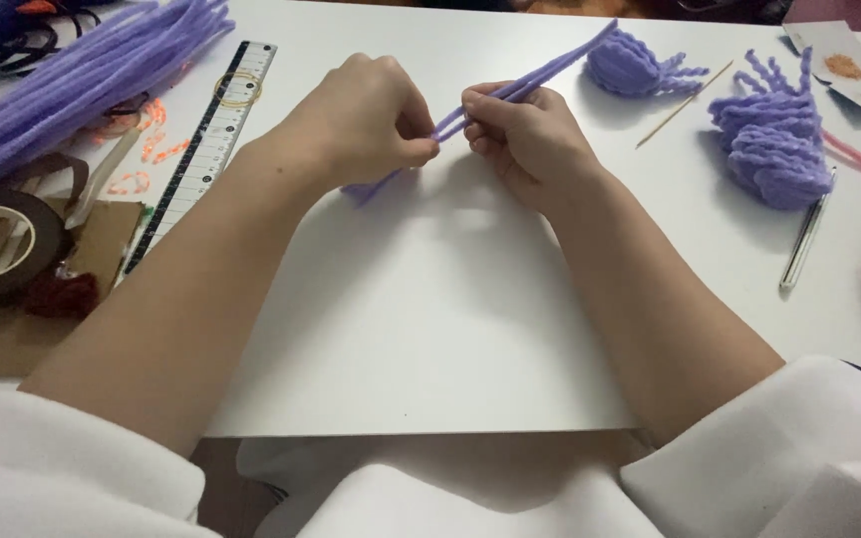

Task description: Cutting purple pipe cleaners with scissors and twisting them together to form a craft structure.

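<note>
My left hand [361, 120] and my right hand [525, 139] meet above a white table [421, 319], and both pinch the same purple pipe cleaner [550, 68]. The fuzzy stem runs from a short end below my left hand up and to the right past my right hand's fingers. My right thumb and forefinger press it near the middle. Both forearms reach in from white sleeves at the bottom.
A pile of purple pipe cleaners [72, 70] lies at the far left beside a ruler [206, 139] with a rubber band on it. Brown tape roll [2, 244] sits left. Curled purple bundles [774, 134], [630, 65], a wooden skewer [685, 105] and a pen [804, 244] lie right.
</note>
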